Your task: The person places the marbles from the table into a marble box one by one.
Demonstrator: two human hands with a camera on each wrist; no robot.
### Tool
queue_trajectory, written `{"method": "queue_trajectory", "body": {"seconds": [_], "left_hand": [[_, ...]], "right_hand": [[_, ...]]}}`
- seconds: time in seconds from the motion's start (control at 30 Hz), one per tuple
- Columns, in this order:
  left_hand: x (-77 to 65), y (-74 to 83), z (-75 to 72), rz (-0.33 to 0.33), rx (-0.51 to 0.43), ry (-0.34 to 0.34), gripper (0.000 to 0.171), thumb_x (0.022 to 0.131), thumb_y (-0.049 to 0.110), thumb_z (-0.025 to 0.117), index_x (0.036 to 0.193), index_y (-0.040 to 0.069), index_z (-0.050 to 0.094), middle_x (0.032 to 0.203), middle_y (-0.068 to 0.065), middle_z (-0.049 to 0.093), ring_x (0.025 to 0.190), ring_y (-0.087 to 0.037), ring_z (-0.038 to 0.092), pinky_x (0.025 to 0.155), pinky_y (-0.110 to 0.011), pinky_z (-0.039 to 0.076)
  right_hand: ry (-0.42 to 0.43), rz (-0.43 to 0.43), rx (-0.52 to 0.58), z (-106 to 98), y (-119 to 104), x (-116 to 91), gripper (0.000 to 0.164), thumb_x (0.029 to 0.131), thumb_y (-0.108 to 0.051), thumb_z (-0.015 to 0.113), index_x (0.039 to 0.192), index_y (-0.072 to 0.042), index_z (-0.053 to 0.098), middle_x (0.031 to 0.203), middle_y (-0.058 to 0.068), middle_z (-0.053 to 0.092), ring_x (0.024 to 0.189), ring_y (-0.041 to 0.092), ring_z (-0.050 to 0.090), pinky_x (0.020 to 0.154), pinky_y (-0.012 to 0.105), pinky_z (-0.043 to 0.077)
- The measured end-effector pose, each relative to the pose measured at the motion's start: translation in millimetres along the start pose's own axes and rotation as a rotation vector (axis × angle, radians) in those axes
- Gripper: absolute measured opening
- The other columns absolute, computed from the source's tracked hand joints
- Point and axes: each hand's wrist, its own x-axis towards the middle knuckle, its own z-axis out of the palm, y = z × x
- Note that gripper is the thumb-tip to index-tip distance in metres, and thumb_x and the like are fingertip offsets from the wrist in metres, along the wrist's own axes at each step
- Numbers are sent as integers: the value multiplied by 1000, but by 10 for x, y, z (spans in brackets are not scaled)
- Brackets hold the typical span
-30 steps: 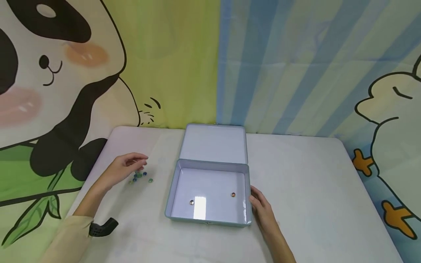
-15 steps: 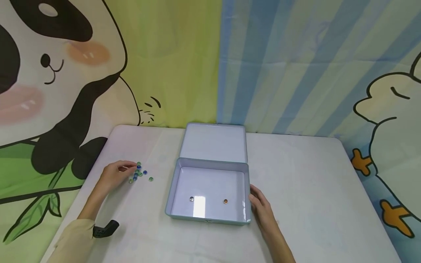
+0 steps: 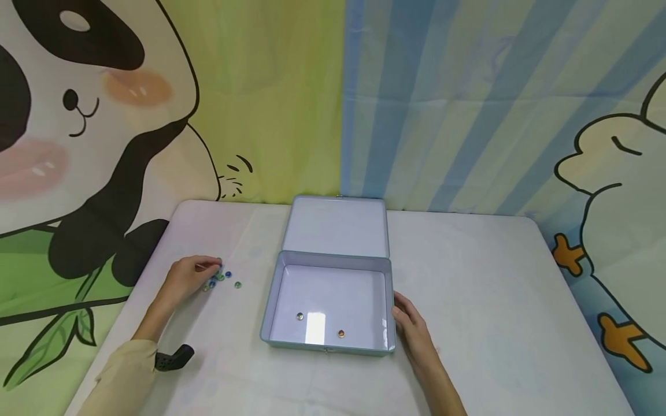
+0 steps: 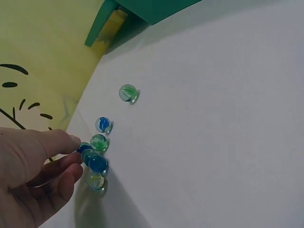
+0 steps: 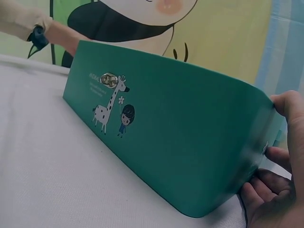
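On the left of the table lies a small group of blue and green glass marbles (image 4: 98,164). My left hand (image 3: 187,276) is at the group's far end, its thumb and curled fingertips pinching a blue marble (image 4: 84,148) partly hidden by them. A green marble (image 4: 127,92) sits apart from the others. An open tin box (image 3: 328,348), pale inside and green outside, stands mid-table. Inside it are an orange marble (image 3: 341,334) and a clear marble (image 3: 299,316). My right hand (image 3: 414,326) holds the box's right wall, thumb at the rim and bent fingers against the outside.
The box's hinged lid (image 3: 336,225) lies back toward the curtain (image 3: 291,98). A giraffe and child are printed on the box's front wall (image 5: 156,118). A black wrist device (image 3: 174,357) sticks out from the left sleeve. White cloth (image 3: 494,300) covers the table.
My left hand has come down to the marbles, and its fingertips now overlap the far ones. Inside the box, the orange marble has rolled left and toward the front. My right hand stays at the box.
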Motion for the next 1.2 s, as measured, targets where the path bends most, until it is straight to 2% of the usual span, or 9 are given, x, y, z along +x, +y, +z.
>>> {"method": "queue_trajectory", "body": {"seconds": [0.2, 0.43, 0.67, 0.83, 0.93, 1.07, 1.2], "left_hand": [[-6, -30, 31, -6, -16, 9, 31, 94, 20, 63, 120, 3, 66, 103, -17, 70, 91, -27, 63, 69, -26, 48], [32, -21, 89, 20, 7, 40, 26, 90, 15, 67, 113, 2, 68, 93, -14, 69, 85, -25, 62, 68, -27, 44], [71, -7, 139, 42, 40, 34, 26, 88, 15, 70, 110, 2, 69, 87, -11, 66, 78, -21, 56, 65, -27, 42], [41, 21, 97, 36, 65, 9, 27, 90, 19, 69, 112, 4, 68, 89, -10, 66, 80, -22, 56, 65, -27, 43], [-16, 65, 35, 27, 66, 14, 28, 91, 20, 67, 114, 4, 68, 92, -12, 67, 82, -23, 58, 65, -26, 44], [-112, 184, -50, 55, -12, 50, 29, 92, 26, 67, 115, 8, 68, 98, -11, 71, 85, -18, 63, 66, -21, 49], [-203, 424, -73, 148, -175, 11, 31, 89, 31, 70, 113, 11, 69, 101, -9, 73, 84, -5, 65, 69, -16, 53]], "right_hand": [[-5, -1, -2, -3, 4, 5, 53, 100, -26, 48, 147, -6, 35, 155, 15, 33, 123, -10, 42, 97, 3, 35], [-15, -9, 16, -11, 19, 22, 53, 100, -26, 49, 147, -6, 35, 154, 15, 34, 120, -12, 44, 97, 4, 37], [-19, 7, 17, -11, 11, 29, 54, 100, -28, 49, 148, -8, 34, 155, 13, 34, 126, -5, 42, 98, 5, 37], [-11, 12, 5, -2, 0, 32, 54, 99, -29, 50, 148, -9, 35, 155, 12, 34, 127, -5, 42, 97, 4, 37], [-13, 17, 5, 3, 5, 35, 54, 100, -29, 49, 148, -9, 34, 155, 11, 34, 133, 3, 40, 97, 4, 37], [-19, 13, 1, 4, 6, 27, 55, 100, -30, 49, 148, -9, 34, 155, 12, 33, 142, 20, 32, 96, 3, 36], [-21, -4, 0, -4, 3, 12, 55, 100, -29, 49, 148, -7, 33, 155, 15, 33, 145, 29, 28, 96, 2, 36]]}}
